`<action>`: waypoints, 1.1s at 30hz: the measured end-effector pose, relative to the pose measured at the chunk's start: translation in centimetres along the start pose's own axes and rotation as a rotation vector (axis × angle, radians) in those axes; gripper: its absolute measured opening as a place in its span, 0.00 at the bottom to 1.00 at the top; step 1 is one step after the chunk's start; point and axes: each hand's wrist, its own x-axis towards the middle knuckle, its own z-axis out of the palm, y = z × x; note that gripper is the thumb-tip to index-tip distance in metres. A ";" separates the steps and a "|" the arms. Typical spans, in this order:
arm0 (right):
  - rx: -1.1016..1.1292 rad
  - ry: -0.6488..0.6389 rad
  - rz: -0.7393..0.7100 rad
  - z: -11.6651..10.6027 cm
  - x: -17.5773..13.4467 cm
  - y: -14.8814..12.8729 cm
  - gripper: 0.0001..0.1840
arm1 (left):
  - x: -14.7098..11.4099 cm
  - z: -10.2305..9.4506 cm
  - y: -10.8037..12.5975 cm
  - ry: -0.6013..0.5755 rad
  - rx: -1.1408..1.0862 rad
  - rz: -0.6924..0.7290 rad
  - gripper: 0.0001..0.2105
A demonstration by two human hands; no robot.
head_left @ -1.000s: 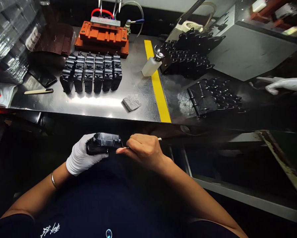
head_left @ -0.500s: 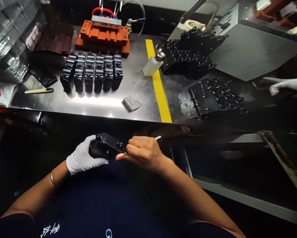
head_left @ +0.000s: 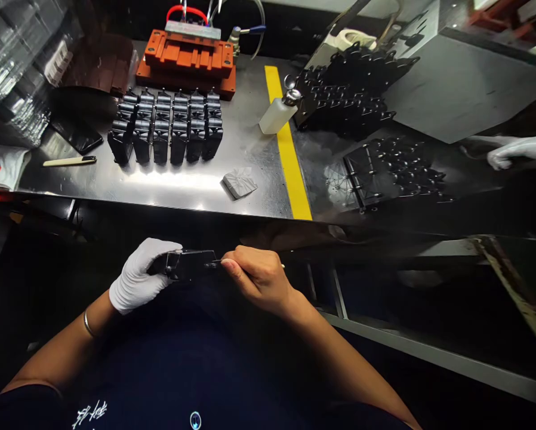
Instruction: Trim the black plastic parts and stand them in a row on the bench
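Observation:
My left hand [head_left: 140, 278], in a white glove, is closed around one end of a black plastic part [head_left: 191, 264] in front of my body. The glove hides that end, and the part's lower edge blends into the dark shirt. Bare and closed, my right hand [head_left: 259, 275] grips a slim pale-handled tool [head_left: 283, 266]. Most of the tool lies hidden in the fist. Its thin tip points left at the part's right end; whether it touches, I cannot tell.
Black parts [head_left: 163, 128] stand in rows on the steel table [head_left: 160, 190], before an orange fixture [head_left: 190, 57]. A folded cloth [head_left: 240, 183], a pump bottle [head_left: 277, 115], a pale pen-like tool [head_left: 70, 161] and yellow tape [head_left: 290, 167] are there too. Another person's gloved hand [head_left: 518, 152] is at far right.
The black part has turned in my left hand, showing another face, and my left hand moved slightly left. My right hand has rotated, so less of the tool's handle shows.

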 end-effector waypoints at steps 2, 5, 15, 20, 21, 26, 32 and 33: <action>-0.063 -0.014 0.013 0.2 0.0 0.3 0.18 | 0.0 0.0 0.4 -0.024 0.009 0.013 0.20; -0.060 -0.046 0.073 0.3 0.1 0.8 0.20 | 0.5 -0.1 1.2 -0.105 -0.024 0.102 0.19; 0.304 -0.271 -0.063 -1.2 0.1 0.5 0.28 | 1.4 -0.6 1.1 -0.150 -0.099 0.083 0.20; -0.047 -0.113 -0.231 -1.2 1.3 -0.1 0.32 | 1.3 -0.7 0.3 -0.310 -0.519 -0.589 0.26; -0.092 -0.125 -0.260 -1.2 1.6 -0.2 0.33 | 1.4 -0.7 0.3 -0.367 -0.564 -0.639 0.27; -0.112 -0.149 -0.363 -0.8 2.4 -0.5 0.34 | 1.5 -0.5 0.1 -0.414 -0.609 -0.698 0.26; -0.106 -0.081 -0.301 -0.3 2.1 -0.1 0.34 | 1.4 -0.1 0.0 -0.363 -0.622 -0.688 0.28; -0.107 -0.077 -0.304 -0.2 2.1 0.0 0.34 | 1.4 0.1 0.0 -0.349 -0.622 -0.685 0.28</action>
